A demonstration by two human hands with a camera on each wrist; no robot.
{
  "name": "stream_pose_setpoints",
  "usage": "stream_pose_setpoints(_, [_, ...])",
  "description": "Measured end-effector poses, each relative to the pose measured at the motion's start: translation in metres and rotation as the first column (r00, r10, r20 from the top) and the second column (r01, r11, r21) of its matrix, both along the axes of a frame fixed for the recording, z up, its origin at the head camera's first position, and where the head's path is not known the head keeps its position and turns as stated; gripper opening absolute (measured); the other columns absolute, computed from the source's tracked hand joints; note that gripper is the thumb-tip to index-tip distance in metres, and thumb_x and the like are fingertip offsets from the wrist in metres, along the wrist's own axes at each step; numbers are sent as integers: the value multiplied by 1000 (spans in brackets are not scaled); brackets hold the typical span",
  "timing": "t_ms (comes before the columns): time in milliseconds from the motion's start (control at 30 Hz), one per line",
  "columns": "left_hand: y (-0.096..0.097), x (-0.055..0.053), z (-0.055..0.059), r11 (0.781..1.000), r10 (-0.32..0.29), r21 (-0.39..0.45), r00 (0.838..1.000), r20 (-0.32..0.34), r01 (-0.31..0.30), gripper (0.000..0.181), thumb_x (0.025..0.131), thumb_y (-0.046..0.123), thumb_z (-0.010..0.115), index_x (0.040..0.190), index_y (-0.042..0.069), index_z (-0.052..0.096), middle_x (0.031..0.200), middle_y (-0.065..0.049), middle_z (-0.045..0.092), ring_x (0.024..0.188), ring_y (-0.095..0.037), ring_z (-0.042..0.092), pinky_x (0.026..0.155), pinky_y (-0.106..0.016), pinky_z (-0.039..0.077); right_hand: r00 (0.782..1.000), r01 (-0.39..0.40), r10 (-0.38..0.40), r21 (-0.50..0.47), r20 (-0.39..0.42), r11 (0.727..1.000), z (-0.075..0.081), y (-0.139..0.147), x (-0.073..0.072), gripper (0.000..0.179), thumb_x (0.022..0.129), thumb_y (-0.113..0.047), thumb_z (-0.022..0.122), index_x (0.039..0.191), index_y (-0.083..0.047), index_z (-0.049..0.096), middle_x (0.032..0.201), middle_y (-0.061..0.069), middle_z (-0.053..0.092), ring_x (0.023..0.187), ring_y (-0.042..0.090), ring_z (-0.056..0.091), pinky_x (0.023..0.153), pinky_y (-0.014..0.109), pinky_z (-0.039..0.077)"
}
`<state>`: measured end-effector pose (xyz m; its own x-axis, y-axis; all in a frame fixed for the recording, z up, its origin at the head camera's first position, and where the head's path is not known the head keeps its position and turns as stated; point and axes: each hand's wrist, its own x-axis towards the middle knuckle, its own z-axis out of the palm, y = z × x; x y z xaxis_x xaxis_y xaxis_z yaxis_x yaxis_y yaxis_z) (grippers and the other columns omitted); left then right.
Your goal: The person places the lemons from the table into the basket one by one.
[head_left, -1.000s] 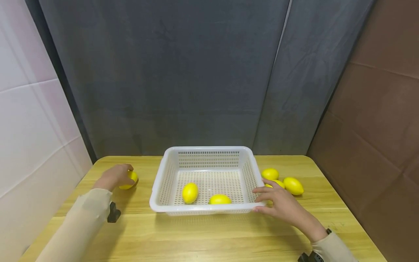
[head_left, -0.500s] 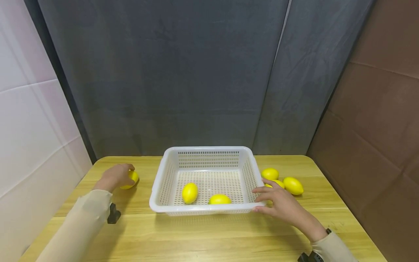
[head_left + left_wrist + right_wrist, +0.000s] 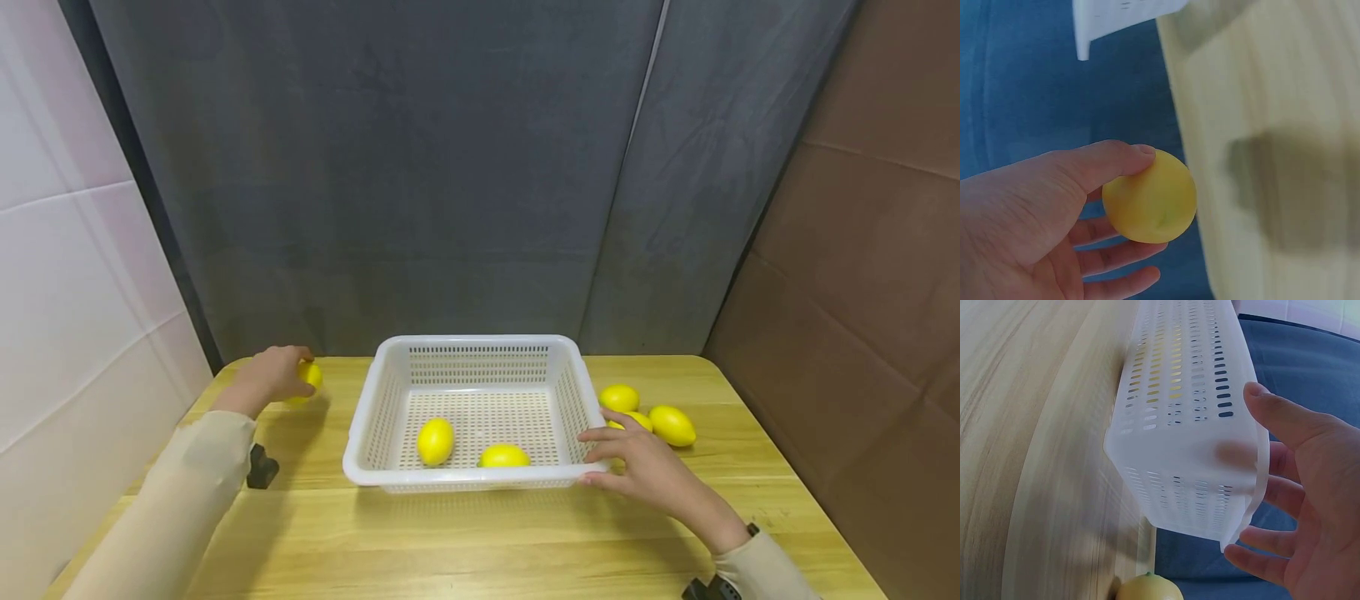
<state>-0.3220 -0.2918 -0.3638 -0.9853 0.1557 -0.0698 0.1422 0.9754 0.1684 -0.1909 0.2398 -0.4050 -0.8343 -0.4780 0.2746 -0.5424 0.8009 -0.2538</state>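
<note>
My left hand (image 3: 264,379) holds a yellow lemon (image 3: 1150,203) between thumb and fingers, raised over the left back part of the table. In the left wrist view the thumb lies on the lemon's upper side and the fingers reach behind it. A white plastic basket (image 3: 480,478) with slotted walls stands in the middle; one lemon (image 3: 435,442) lies inside toward the left and another lemon (image 3: 504,456) by the front wall. At the basket's front right corner my right hand (image 3: 647,468) grips the rim, its thumb in front and its fingers over the right side.
Beside the basket on the right, several lemons lie close together: a back lemon (image 3: 618,397), a right-hand lemon (image 3: 672,426) and one partly covered by my right hand. The wooden table (image 3: 465,550) ends at a grey curtain (image 3: 420,183) behind.
My left hand has raised the lemon from the table and moved slightly toward the back. The right hand and the basket have stayed in place.
</note>
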Motion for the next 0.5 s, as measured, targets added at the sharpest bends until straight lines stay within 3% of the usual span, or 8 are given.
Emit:
stream_pose_setpoints(200, [11,1,23,1000,-10,-23,999,-31,10,58,81,29,75,128,-1,58,113,-27,66,83,-34,61,67,-46,53,1000,-5,5,-3,3,1000,2,-1,0,23,79,-41,80,92,-23,79,123,-4,72,136,40,49,105,61,45])
stream_pose_setpoints(500, [25,0,51,998,-43,-53,995,-92,38,56,80,26,76,126,-1,59,112,-25,67,82,-34,62,71,-51,55,1000,-7,7,4,5,1000,2,-1,0,24,79,-42,79,93,-22,79,123,-4,72,135,40,49,105,60,45])
